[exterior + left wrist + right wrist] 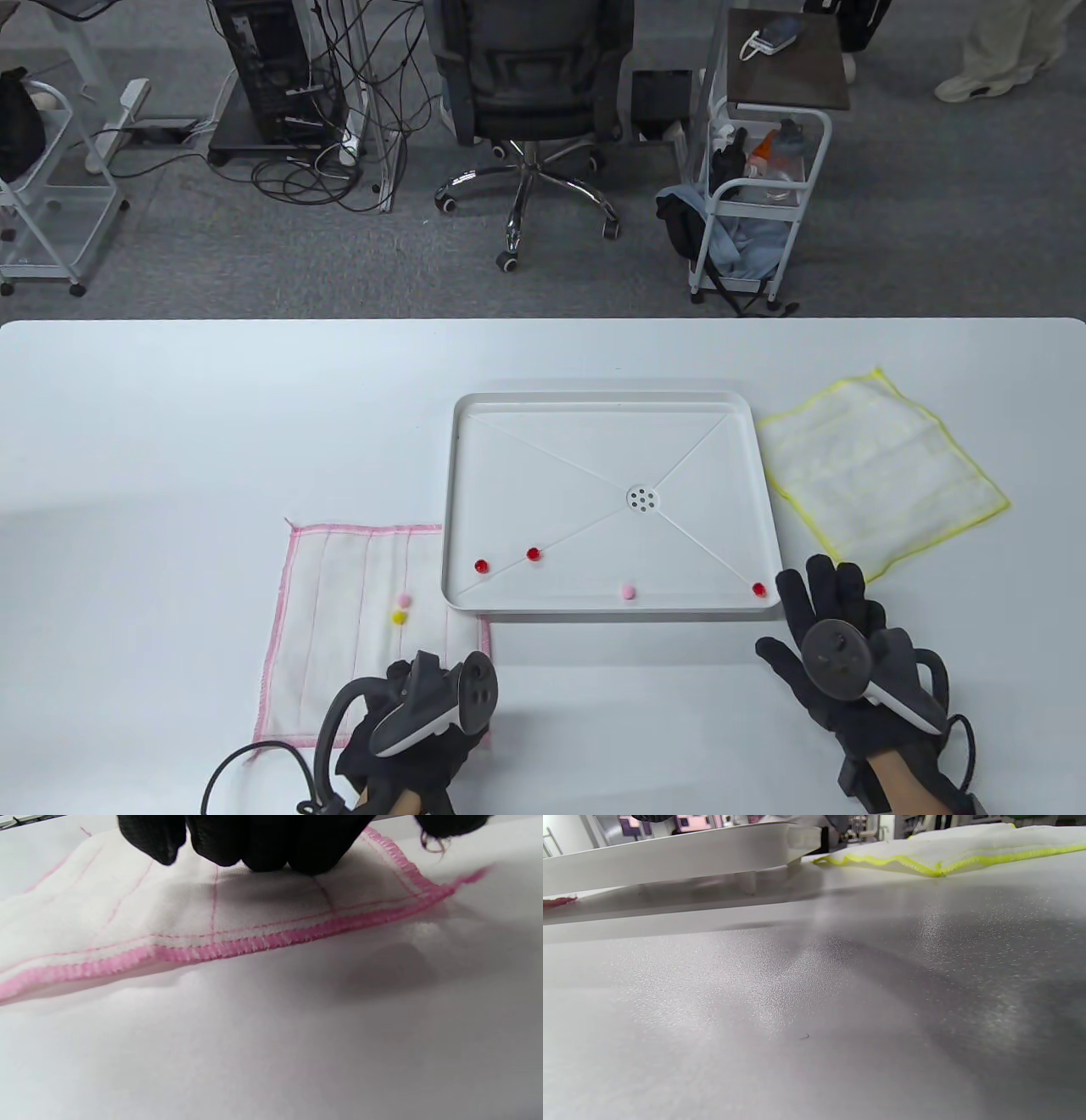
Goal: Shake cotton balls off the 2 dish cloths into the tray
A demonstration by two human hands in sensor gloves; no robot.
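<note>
A pink-edged dish cloth (339,628) lies left of the white tray (452,475), with a pink ball (405,601) and a yellow ball (397,616) on it. My left hand (417,672) grips the cloth's near right part; its curled fingers (263,849) sit on the fabric, whose hem is slightly raised. The tray holds three red balls (533,553) and one pink ball (628,591). A yellow-edged cloth (882,467) lies flat right of the tray, no balls visible on it. My right hand (827,594) rests flat with fingers spread beside the tray's near right corner.
The tray's side (670,857) stands on short feet above the table. Beyond the table's far edge are an office chair (534,85), a white cart (755,195) and floor cables. Bare white tabletop (170,424) stretches left and behind the tray.
</note>
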